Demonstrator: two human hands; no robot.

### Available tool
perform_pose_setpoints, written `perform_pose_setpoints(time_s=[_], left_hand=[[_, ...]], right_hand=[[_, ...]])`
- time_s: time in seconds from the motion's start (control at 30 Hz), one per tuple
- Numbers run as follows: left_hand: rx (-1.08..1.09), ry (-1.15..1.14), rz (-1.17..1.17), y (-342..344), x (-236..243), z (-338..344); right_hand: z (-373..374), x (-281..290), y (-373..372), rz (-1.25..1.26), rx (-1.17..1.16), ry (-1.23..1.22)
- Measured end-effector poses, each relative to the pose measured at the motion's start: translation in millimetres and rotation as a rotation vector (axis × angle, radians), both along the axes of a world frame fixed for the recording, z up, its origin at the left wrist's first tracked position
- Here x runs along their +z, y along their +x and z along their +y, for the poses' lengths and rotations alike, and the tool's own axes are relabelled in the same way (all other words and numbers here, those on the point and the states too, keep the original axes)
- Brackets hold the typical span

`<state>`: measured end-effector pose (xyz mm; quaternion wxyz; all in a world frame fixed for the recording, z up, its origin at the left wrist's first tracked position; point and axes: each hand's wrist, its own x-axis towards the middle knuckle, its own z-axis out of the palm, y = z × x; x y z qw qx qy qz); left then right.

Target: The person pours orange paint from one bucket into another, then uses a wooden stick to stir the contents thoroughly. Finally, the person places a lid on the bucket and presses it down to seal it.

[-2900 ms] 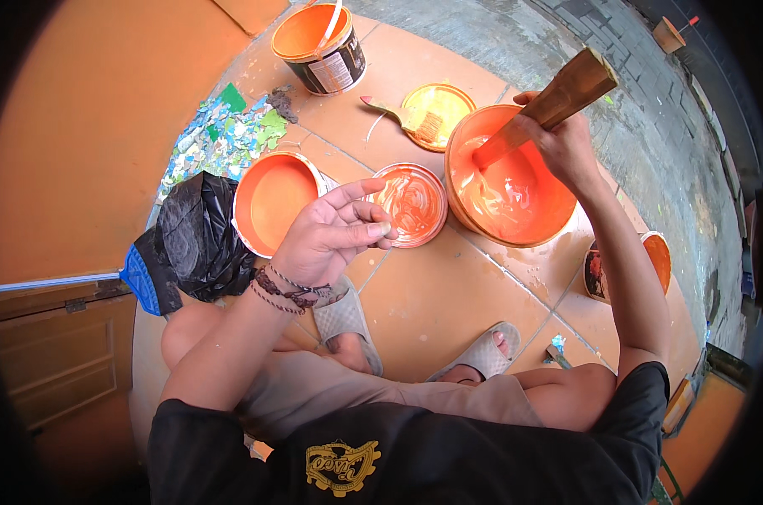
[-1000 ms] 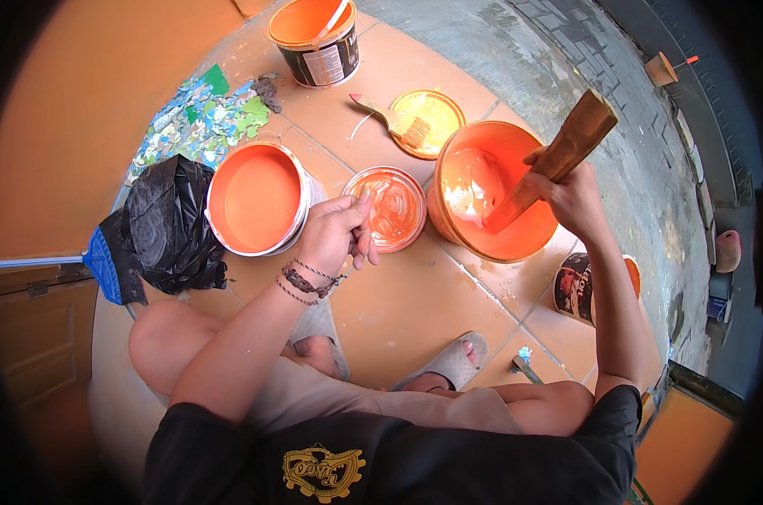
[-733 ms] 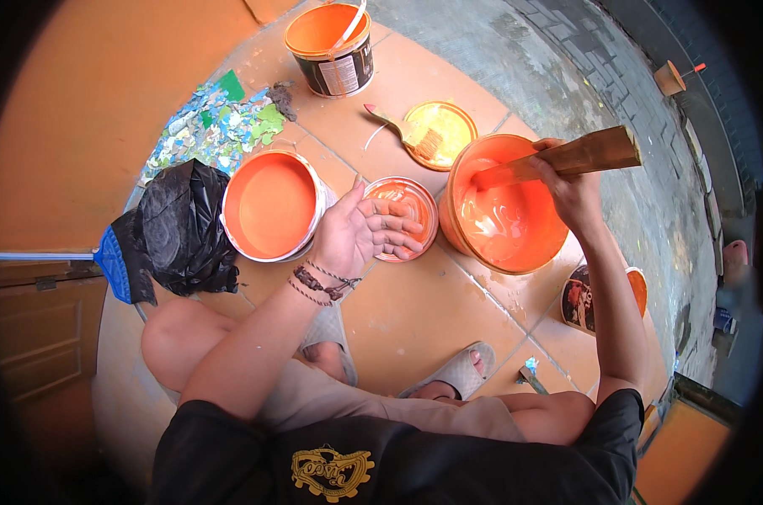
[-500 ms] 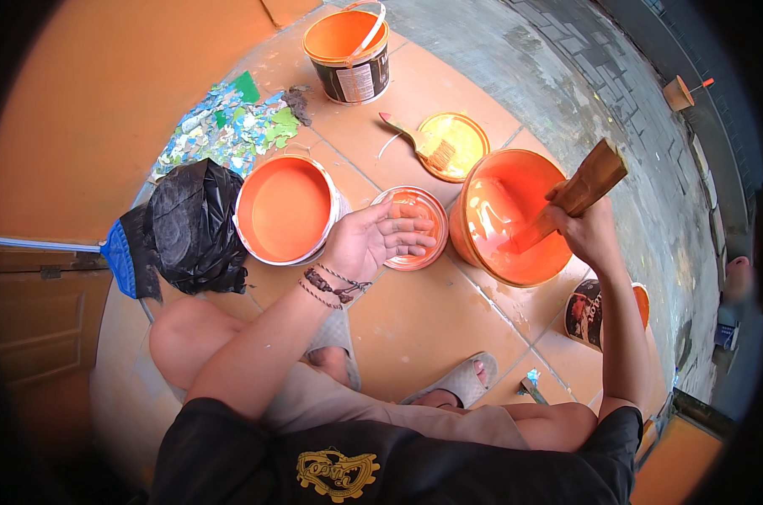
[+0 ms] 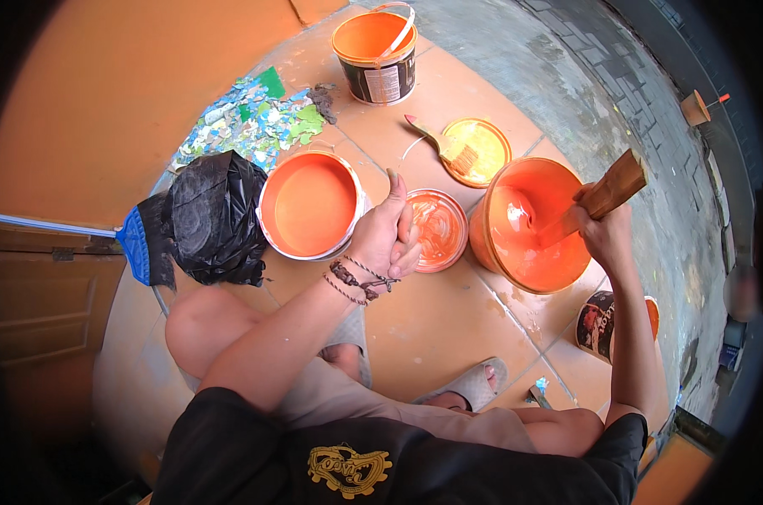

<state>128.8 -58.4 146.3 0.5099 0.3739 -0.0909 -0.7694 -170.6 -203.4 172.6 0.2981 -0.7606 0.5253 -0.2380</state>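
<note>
2 bare hands show in the head view. We see the right hand (image 5: 607, 236) clasped around a wooden stick (image 5: 617, 185), which slants down into an orange bucket (image 5: 484, 246), its lower end sunk in the orange paint (image 5: 514, 247). The left hand (image 5: 388, 234) is released, its fingers loosely curled and its thumb raised, and we can make out nothing in its grasp. It hovers between a white bucket (image 5: 310, 157) of orange paint and a round paint-smeared lid (image 5: 464, 240), overlapping the lid's edge from where we look. Beyond, we find a paintbrush (image 5: 434, 136) with its bristles on a yellow lid (image 5: 493, 150), and a black bucket (image 5: 359, 80) with a white handle. On our left, a black plastic bag (image 5: 217, 220) lies near a heap of paint flakes (image 5: 242, 126) on the tiled floor (image 5: 424, 328).
</note>
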Motion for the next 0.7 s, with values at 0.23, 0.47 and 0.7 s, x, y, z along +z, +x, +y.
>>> perform_pose_setpoints(time_s=[0.23,0.47,0.7], left_hand=[[0.08,-0.055,0.125,-5.4,-9.3,-6.2],[0.082,-0.062,0.157,5.3,-8.0,-2.3],[0.099,-0.065,0.141,5.8,-7.2,-0.8]], right_hand=[[2.6,-10.5,18.2,-0.173,0.056,0.058],[-11.0,-12.9,-3.3,0.067,0.037,-0.109],[10.6,4.0,25.9,-0.238,0.072,0.207]])
